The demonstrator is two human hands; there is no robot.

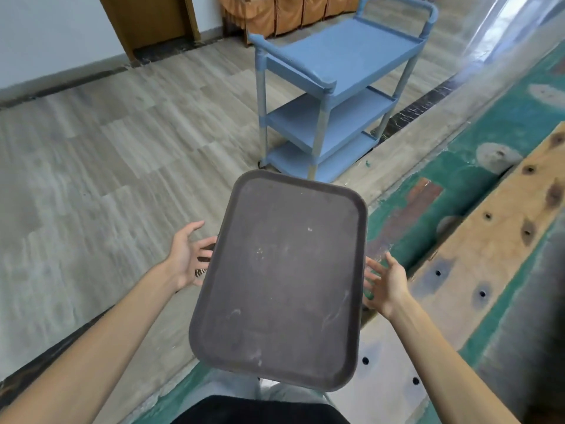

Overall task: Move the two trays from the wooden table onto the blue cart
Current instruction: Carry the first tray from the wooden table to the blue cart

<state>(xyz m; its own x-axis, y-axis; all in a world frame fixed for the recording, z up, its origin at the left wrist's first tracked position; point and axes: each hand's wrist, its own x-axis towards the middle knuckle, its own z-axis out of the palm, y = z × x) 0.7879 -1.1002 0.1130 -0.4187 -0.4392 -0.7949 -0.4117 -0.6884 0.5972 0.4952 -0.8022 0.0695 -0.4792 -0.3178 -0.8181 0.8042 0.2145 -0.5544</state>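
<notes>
Head view shows a dark brown tray [281,280] grasped by both side edges, left hand [188,260] and right hand [386,289] with fingers curled beneath, beside the wooden table [492,240] at right, while bare wood-look floor [122,142] separates it from the three-shelf blue cart [336,87] beyond.

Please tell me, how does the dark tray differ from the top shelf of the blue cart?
The tray is dark brown and scuffed; the top shelf is light blue. The tray is held in the air between the left hand and right hand; the shelf is fixed on the cart's posts. Both are rectangular, raised-rimmed and bare.
</notes>
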